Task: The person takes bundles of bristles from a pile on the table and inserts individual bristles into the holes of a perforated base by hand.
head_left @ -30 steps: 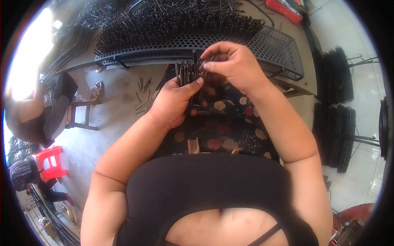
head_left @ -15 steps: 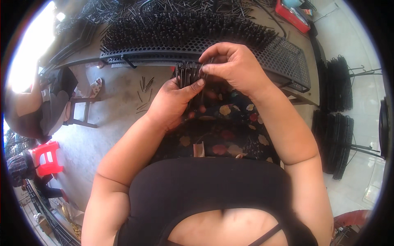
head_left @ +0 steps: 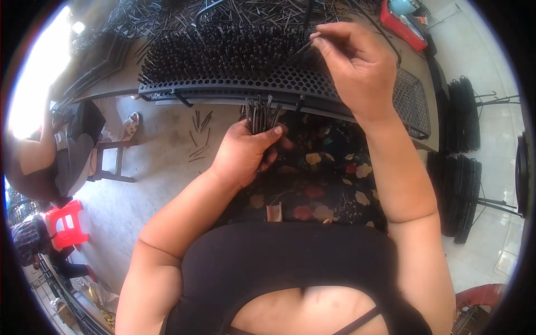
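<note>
Left hand [head_left: 244,148] squeezes sticks [head_left: 259,115] below the rack [head_left: 408,96]'s front edge; loosening could spill them. Right hand [head_left: 362,72] pinches a thin stick [head_left: 302,52].

Rod bundle [head_left: 260,116] in left hand [head_left: 244,148], dark rod [head_left: 303,51] in right hand [head_left: 362,70] over perforated rack [head_left: 410,95]

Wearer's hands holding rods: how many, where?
2: left hand grips a rod bundle in front of the perforated rack; right hand pinches at least one rod over the rack. Some rods may be hidden.

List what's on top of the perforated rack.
Dark rods stand packed on the perforated rack, left and middle. The right hand covers part of its right side; what's there can't be seen.
</note>
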`<state>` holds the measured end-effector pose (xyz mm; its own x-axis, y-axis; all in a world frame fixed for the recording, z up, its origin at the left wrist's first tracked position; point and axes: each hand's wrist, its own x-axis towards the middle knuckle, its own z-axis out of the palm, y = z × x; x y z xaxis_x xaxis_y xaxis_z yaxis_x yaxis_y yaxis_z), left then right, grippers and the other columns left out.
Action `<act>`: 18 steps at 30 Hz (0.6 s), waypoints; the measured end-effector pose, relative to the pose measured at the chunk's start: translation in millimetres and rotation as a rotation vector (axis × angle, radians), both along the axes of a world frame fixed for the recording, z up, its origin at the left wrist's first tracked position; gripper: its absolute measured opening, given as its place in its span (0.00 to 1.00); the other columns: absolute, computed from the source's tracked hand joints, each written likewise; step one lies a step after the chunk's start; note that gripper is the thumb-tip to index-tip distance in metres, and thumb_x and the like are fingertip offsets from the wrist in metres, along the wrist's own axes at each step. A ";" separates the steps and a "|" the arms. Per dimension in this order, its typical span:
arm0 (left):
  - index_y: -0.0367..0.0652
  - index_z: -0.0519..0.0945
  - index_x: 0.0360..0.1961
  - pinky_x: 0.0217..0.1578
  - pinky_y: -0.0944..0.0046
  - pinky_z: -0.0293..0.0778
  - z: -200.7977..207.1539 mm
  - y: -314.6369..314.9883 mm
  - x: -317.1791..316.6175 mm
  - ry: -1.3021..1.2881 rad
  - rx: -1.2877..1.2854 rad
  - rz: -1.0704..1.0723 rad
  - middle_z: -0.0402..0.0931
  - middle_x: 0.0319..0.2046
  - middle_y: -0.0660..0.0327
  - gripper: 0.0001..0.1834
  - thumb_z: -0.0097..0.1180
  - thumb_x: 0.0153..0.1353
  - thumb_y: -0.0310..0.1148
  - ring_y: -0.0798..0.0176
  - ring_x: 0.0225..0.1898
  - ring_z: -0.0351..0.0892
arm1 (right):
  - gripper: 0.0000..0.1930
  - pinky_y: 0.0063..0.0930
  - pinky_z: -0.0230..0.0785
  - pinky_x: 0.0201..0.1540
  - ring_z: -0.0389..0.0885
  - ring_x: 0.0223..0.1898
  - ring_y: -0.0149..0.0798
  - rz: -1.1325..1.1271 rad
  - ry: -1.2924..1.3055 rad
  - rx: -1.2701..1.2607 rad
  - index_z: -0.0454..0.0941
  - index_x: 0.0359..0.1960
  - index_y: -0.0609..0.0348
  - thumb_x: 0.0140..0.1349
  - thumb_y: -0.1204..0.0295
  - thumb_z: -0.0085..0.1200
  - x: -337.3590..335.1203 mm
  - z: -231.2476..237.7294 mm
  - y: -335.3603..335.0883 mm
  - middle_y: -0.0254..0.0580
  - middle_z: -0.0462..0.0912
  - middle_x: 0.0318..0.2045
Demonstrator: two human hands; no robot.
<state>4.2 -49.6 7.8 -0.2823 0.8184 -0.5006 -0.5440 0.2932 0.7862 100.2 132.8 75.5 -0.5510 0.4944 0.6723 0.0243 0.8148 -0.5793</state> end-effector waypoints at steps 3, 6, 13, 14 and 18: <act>0.37 0.78 0.40 0.13 0.73 0.62 -2.7 0.6 -3.0 -0.003 0.017 -0.002 0.81 0.28 0.57 0.07 0.55 0.65 0.29 0.71 0.19 0.70 | 0.06 0.17 0.74 0.41 0.84 0.36 0.26 0.001 -0.071 -0.002 0.82 0.38 0.62 0.59 0.80 0.60 -7.3 -1.3 -0.2 0.36 0.86 0.33; 0.37 0.78 0.40 0.13 0.72 0.62 -4.8 1.2 -6.3 -0.016 0.008 -0.001 0.81 0.28 0.57 0.07 0.55 0.65 0.29 0.71 0.19 0.70 | 0.07 0.18 0.74 0.39 0.84 0.35 0.27 -0.002 -0.118 0.100 0.82 0.39 0.60 0.58 0.80 0.61 -11.5 -1.3 -0.6 0.36 0.86 0.32; 0.38 0.77 0.39 0.13 0.72 0.62 -5.9 2.4 -7.3 -0.025 0.007 0.001 0.81 0.28 0.57 0.06 0.56 0.64 0.29 0.70 0.19 0.70 | 0.07 0.19 0.74 0.39 0.85 0.34 0.28 0.004 -0.173 0.208 0.83 0.39 0.59 0.58 0.79 0.61 -14.4 5.5 -5.2 0.36 0.86 0.31; 0.38 0.77 0.39 0.14 0.72 0.62 -6.2 2.7 -7.2 -0.027 0.005 -0.002 0.80 0.28 0.57 0.06 0.56 0.64 0.29 0.70 0.19 0.70 | 0.08 0.19 0.74 0.39 0.85 0.34 0.29 0.017 -0.173 0.155 0.82 0.39 0.59 0.58 0.79 0.61 -15.3 7.2 -7.7 0.37 0.86 0.31; 0.38 0.77 0.39 0.14 0.72 0.62 -6.9 1.9 -6.5 -0.028 0.031 0.001 0.80 0.28 0.58 0.06 0.56 0.64 0.29 0.70 0.19 0.70 | 0.08 0.20 0.74 0.39 0.86 0.34 0.30 0.027 -0.162 0.119 0.82 0.40 0.59 0.58 0.79 0.61 -15.9 5.9 -8.2 0.37 0.87 0.32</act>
